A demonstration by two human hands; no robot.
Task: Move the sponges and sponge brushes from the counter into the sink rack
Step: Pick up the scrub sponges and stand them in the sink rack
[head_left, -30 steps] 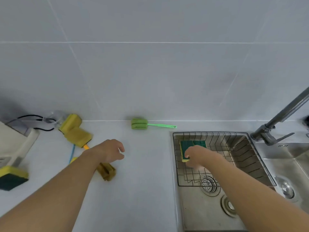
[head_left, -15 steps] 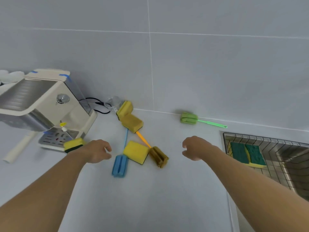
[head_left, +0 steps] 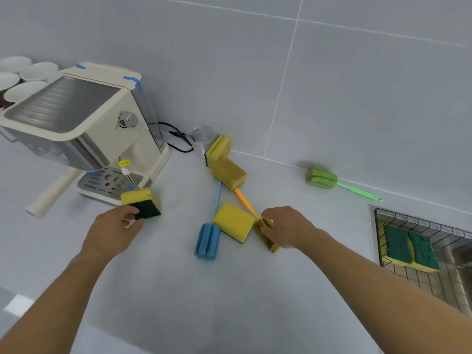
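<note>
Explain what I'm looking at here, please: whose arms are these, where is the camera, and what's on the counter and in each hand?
There is no machine. These are a person's bare arms, filmed by one wide camera worn on the head, looking down. The left hand touches a yellow and dark green sponge by the coffee machine. The right hand closes its fingers on the olive head of the orange-handled brush. Still on the counter: a blue brush, a yellow sponge, two more sponges near the wall, and a green brush. Two sponges already lie in the sink rack.
</note>
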